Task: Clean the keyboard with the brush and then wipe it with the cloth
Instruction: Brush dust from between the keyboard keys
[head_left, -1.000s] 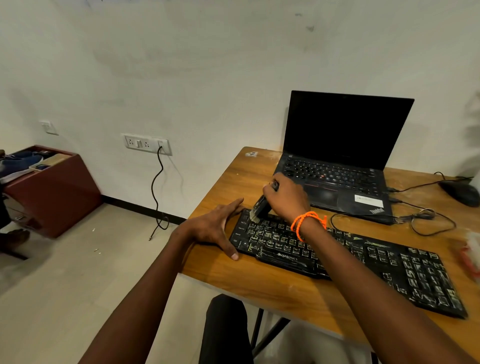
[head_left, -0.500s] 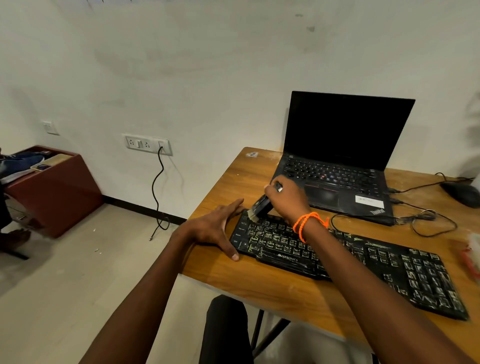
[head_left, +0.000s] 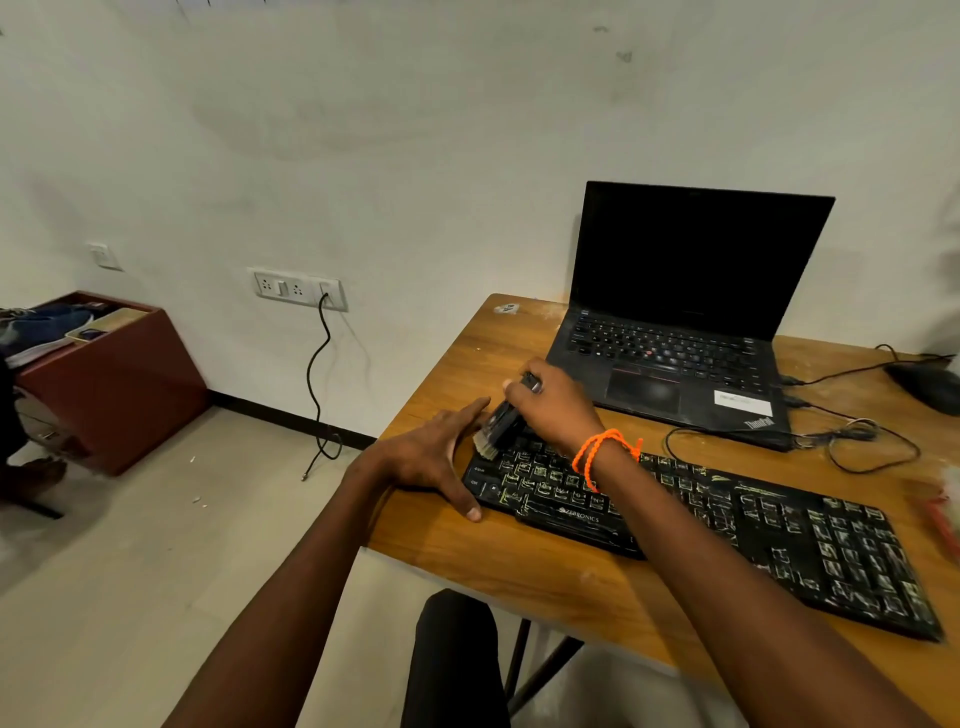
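Nearest, at about 7 o'clock of the scene, the left hand (head_left: 434, 457) lies flat on the worn wooden table (head_left: 545, 577), fingers straight and spread, thumb reaching along the near-left corner of the long black dusty keyboard (head_left: 727, 525) and forefinger pointing past its far-left corner. It braces that end exactly as it did a second ago; it holds nothing.

Just beyond it, toward 1 o'clock, the right hand (head_left: 558, 405), an orange cord bracelet (head_left: 602, 454) on its wrist, is curled tight round the dark handle of the small black brush with pale bristles (head_left: 496, 428). Over the last second the brush has worked only a little: the bristle tip sits at the keyboard's far-left corner, pointing down toward 7 o'clock, and has slid slightly outward along the top row toward the left hand. I judge this is a short sweeping stroke flicking dust off that corner, so brushing is in its early part, with the whole right stretch of keys showing pale grime.

Farther off, at 1 o'clock, an open black laptop (head_left: 675, 332) with a dark screen stands behind the keyboard. The cloth may be the blurred pale thing at the table's right edge; I cannot tell
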